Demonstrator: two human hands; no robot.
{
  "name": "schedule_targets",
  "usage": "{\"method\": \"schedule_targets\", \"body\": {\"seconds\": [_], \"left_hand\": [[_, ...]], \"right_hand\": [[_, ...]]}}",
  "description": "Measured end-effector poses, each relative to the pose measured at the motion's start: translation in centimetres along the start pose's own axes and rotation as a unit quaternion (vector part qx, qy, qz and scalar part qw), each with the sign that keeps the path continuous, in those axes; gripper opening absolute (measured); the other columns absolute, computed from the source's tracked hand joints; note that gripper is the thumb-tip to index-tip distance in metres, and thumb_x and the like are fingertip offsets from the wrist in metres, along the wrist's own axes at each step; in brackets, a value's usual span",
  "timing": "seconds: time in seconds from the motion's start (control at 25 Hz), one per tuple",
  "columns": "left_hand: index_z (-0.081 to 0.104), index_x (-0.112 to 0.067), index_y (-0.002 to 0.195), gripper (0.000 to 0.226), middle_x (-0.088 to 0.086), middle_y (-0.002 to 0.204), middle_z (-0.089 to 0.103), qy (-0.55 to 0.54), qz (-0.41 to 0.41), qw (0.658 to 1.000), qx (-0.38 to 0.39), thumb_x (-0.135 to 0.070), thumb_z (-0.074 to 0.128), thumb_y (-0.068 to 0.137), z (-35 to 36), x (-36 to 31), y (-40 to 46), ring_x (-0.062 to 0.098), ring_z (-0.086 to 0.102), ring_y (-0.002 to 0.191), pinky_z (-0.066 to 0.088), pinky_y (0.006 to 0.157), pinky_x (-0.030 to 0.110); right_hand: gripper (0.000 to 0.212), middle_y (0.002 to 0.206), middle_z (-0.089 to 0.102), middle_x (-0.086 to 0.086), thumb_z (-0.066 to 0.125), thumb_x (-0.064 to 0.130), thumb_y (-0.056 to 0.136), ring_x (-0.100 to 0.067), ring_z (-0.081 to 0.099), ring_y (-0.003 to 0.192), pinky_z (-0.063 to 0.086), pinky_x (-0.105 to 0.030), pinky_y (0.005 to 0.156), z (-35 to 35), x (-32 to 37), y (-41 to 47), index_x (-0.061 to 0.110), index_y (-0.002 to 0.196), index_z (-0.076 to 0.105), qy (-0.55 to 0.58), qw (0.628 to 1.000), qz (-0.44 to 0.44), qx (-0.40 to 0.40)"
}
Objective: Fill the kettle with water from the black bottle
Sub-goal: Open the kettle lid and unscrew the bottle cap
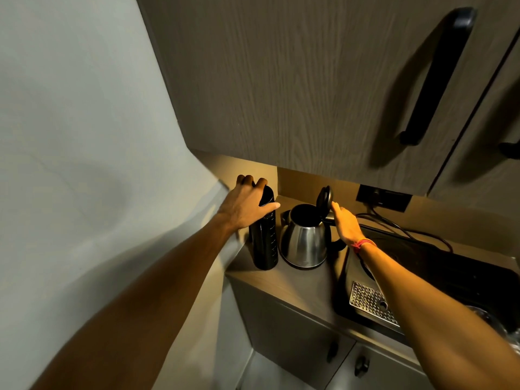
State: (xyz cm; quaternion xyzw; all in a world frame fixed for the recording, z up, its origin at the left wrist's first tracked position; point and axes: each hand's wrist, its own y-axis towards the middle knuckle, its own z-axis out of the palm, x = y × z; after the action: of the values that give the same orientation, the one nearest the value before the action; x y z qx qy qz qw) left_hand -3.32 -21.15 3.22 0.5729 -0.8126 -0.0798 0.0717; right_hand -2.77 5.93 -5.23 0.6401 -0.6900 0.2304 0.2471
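A tall black bottle stands upright on the counter in the left corner. My left hand wraps around its top, fingers curled over the cap. Right beside it sits a steel kettle with its black lid swung up and the dark opening showing. My right hand rests over the kettle's handle, a fingertip touching the raised lid's edge. A red thread is tied at that wrist.
A black cooktop with a perforated metal plate lies right of the kettle. Cables run to a wall socket behind. A wooden cupboard hangs low overhead. A wall closes the left side.
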Motion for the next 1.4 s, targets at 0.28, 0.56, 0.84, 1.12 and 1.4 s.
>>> {"method": "schedule_targets", "body": {"seconds": [0.28, 0.56, 0.84, 1.12, 1.4], "left_hand": [[0.052, -0.007, 0.131, 0.066, 0.021, 0.121, 0.056, 0.149, 0.074, 0.985, -0.045, -0.058, 0.03, 0.097, 0.6, 0.2, 0.3, 0.032, 0.052, 0.109, 0.049, 0.083, 0.034], [0.052, -0.006, 0.121, 0.062, 0.018, 0.111, 0.057, 0.141, 0.049, 0.984, -0.098, -0.062, 0.043, 0.095, -0.4, 0.3, 1.3, 0.029, 0.058, 0.103, 0.056, 0.061, 0.034], [0.054, -0.005, 0.131, 0.07, 0.017, 0.12, 0.057, 0.034, 0.265, 0.959, -0.095, -0.063, 0.044, 0.093, 3.9, -5.1, -1.7, 0.029, 0.056, 0.104, 0.055, 0.069, 0.035], [0.036, -0.01, 0.142, 0.075, 0.016, 0.138, 0.045, -0.083, 0.023, 0.98, 0.177, -0.051, 0.066, 0.088, 15.1, -9.0, -8.2, 0.034, 0.04, 0.128, 0.047, 0.099, 0.045], [0.041, -0.013, 0.138, 0.083, 0.01, 0.137, 0.044, -0.084, -0.039, 0.991, 0.093, -0.063, 0.07, 0.078, 16.4, -9.8, -9.0, 0.03, 0.048, 0.122, 0.054, 0.088, 0.041]], "right_hand": [[0.049, 0.117, 0.055, -0.029, 0.033, 0.01, 0.099, -0.043, 0.052, 0.106, 0.042, -0.054, 0.096, -0.5, -0.6, 0.0, 0.014, 0.147, 0.026, -0.059, 0.996, -0.059, 0.016], [0.051, 0.118, 0.054, -0.029, 0.035, 0.01, 0.099, -0.043, 0.051, 0.107, 0.043, -0.053, 0.096, -0.5, -0.4, -0.2, 0.015, 0.148, 0.023, -0.083, 0.993, -0.082, 0.025], [0.039, 0.108, 0.057, -0.027, 0.034, 0.016, 0.1, -0.041, 0.053, 0.101, 0.043, -0.053, 0.091, -0.3, -0.3, -0.3, 0.008, 0.138, 0.041, -0.066, 0.993, -0.092, 0.014], [0.051, 0.141, 0.039, -0.031, 0.033, 0.006, 0.099, -0.048, 0.031, 0.134, 0.023, -0.05, 0.114, -0.5, -0.9, -0.5, 0.006, 0.148, 0.02, -0.061, 0.992, -0.109, 0.035], [0.05, 0.149, 0.032, -0.03, 0.026, 0.008, 0.101, -0.048, 0.016, 0.142, 0.007, -0.052, 0.119, -0.7, -1.2, -0.1, 0.006, 0.149, 0.014, -0.094, 0.986, -0.117, 0.066]]}}
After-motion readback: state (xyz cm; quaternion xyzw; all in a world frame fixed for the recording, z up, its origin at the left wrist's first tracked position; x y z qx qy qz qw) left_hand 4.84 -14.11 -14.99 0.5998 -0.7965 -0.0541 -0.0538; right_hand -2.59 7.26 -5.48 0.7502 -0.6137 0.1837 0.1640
